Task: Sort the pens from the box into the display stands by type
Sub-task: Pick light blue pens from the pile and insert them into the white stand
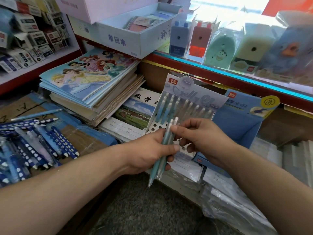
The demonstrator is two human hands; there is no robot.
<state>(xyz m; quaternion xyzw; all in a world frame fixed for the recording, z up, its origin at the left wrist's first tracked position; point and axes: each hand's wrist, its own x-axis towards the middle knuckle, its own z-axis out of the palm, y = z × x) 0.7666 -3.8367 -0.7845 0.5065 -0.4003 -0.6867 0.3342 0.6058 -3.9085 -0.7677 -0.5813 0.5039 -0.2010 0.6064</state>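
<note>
— Left hand (pixel 147 153)?
— Curled round a bundle of teal pens (pixel 154 172). Right hand (pixel 203 139) pinches one pen's top end.
— Which way do they lie?
— Nearly upright (slightly tilted): clickers up, tips toward the person, just before the display stand (pixel 179 89).

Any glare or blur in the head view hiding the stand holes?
Head view: the bright window at top right is blown out; the small boxes on the left shelf are blurred; the white perforated pen stand and pale teal pens in the left hand are evenly lit, holes readable.
</note>
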